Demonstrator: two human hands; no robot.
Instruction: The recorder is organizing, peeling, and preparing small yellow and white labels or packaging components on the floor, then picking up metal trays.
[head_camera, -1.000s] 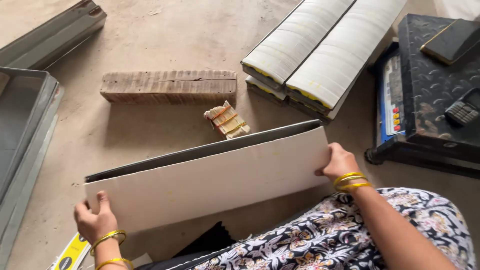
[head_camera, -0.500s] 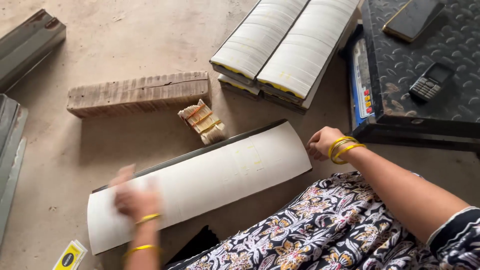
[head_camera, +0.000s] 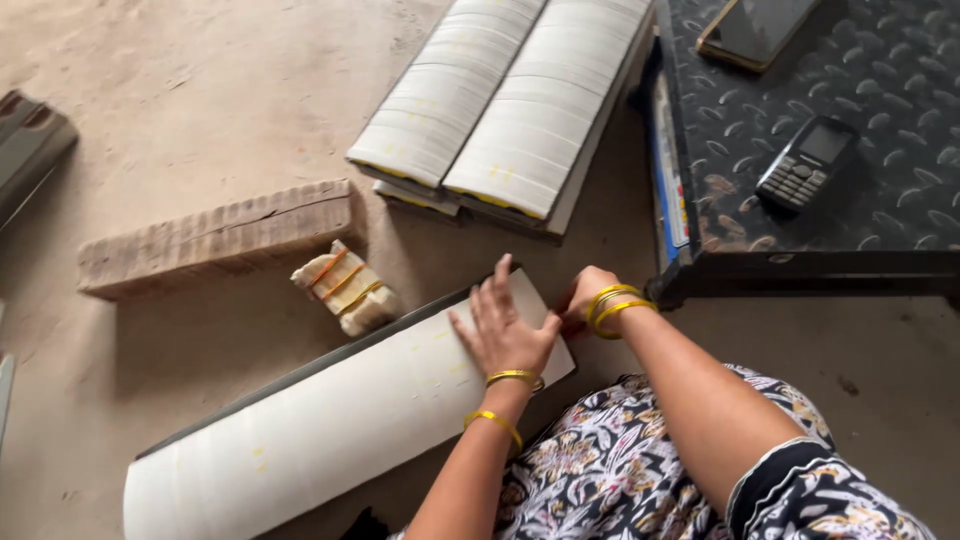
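Observation:
A long white paper block (head_camera: 320, 425) with a rounded top and a dark board beneath it lies slantwise on the floor in front of me. My left hand (head_camera: 505, 332) rests flat on the block's right part, fingers spread, palm down. My right hand (head_camera: 583, 296) curls around the block's right end and grips it. Both wrists carry yellow bangles. My patterned clothing (head_camera: 650, 460) is just below the block.
A worn wooden block (head_camera: 215, 237) and a small rubber-banded bundle (head_camera: 345, 286) lie behind the paper block. Two more white paper blocks (head_camera: 500, 100) lie farther back. A black metal platform (head_camera: 880, 215) at right carries a keypad phone (head_camera: 805, 165) and a smartphone (head_camera: 752, 30). Grey metal pieces (head_camera: 30, 150) sit at left.
My left hand has slid from the block's left end along its top to the right part, near my right hand. The block now lies lower, its rounded side up.

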